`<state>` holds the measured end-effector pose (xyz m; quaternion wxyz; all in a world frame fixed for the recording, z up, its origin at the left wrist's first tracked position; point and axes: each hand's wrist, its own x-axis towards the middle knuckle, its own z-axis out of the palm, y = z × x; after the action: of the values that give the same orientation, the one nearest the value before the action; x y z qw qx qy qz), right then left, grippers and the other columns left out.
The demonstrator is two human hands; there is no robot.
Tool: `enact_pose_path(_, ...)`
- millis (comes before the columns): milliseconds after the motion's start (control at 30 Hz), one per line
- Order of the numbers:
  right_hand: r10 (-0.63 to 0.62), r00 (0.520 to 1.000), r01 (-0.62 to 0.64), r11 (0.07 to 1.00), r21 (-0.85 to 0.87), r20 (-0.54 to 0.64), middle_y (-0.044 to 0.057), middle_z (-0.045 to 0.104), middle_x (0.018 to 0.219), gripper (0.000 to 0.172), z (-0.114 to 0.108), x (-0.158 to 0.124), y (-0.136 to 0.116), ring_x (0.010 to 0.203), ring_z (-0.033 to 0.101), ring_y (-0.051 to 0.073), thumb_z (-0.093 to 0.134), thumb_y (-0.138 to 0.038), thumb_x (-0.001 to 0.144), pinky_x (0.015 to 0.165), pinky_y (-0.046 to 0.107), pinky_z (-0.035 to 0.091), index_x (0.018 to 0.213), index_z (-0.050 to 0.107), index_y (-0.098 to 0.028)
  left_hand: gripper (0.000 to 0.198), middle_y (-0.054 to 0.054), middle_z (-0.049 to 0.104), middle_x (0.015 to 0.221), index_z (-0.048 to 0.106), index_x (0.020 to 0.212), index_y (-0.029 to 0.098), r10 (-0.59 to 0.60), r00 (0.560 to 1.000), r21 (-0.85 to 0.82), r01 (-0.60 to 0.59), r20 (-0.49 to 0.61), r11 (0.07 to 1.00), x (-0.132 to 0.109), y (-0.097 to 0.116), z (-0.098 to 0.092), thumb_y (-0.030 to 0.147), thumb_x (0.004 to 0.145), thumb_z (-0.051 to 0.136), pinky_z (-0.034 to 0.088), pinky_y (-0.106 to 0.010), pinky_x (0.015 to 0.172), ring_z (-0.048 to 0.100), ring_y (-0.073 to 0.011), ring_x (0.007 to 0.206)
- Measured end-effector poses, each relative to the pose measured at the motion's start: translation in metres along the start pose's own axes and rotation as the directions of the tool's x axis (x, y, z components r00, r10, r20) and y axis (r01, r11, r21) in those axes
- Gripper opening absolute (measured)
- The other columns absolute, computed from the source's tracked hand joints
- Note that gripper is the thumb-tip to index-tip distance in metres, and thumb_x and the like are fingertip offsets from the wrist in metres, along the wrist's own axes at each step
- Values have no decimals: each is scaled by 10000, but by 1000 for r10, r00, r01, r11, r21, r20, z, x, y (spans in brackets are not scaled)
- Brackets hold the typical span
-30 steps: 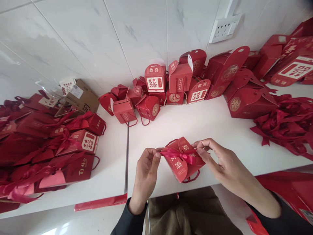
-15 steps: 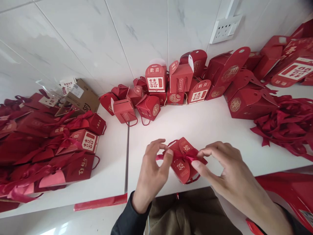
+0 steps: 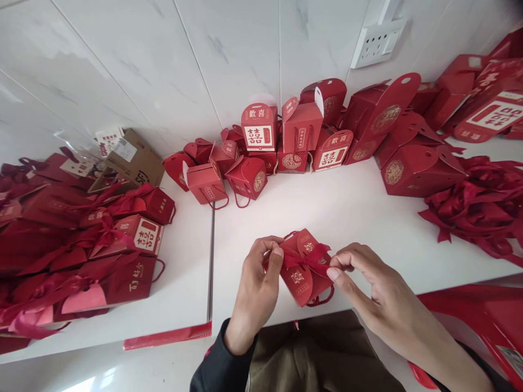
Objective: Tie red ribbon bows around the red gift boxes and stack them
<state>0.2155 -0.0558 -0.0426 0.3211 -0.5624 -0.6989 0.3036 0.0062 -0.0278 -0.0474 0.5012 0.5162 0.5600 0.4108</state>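
A small red gift box [image 3: 300,286] with gold characters and red cord handles rests on the white table in front of me. Across its top runs a red ribbon [image 3: 306,260], gathered in the middle. My left hand [image 3: 258,275] pinches the ribbon's left part between thumb and fingers at the box's left edge. On the other side, my right hand [image 3: 368,280] pinches a ribbon end between thumb and forefinger, just off the box's right edge. The fingertips partly hide the ribbon ends.
Red gift boxes [image 3: 259,130] stand along the tiled wall. Ribboned boxes [image 3: 126,275] crowd the left side, near an open cardboard box [image 3: 141,158]. A heap of red ribbons [image 3: 482,201] lies at right. Below the table's edge is a red plastic stool [image 3: 469,310].
My right hand has drawn slightly right and down with the ribbon end. My left thumb and fingers have closed on the ribbon's left part, and the ribbon's shape over the box has shifted.
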Motion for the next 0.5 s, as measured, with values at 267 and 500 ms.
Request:
enact_pose_path(267,110,992,-105,991,86,-62,42,704,1067,267,-2,-3,9,916,696,228,509,-542,1047,546,265,512,1111,616,-305,236,-72,623,1399,612,1119,264,85,985,-65,-95,-148,993,-3,-10,-20,459,1000,552,449,-406,1076,576,-258,1292)
enact_pose_path(500,208,962,-180,971,158,-180,44,780,938,397,-13,-10,31,918,766,252,483,-626,1023,658,276,605,1195,614,-292,991,-130,238,1706,174,1628,305,175,983,96,-179,53,979,-37,-38,-25,412,836,761,196,-612,1281,234,-380,1578)
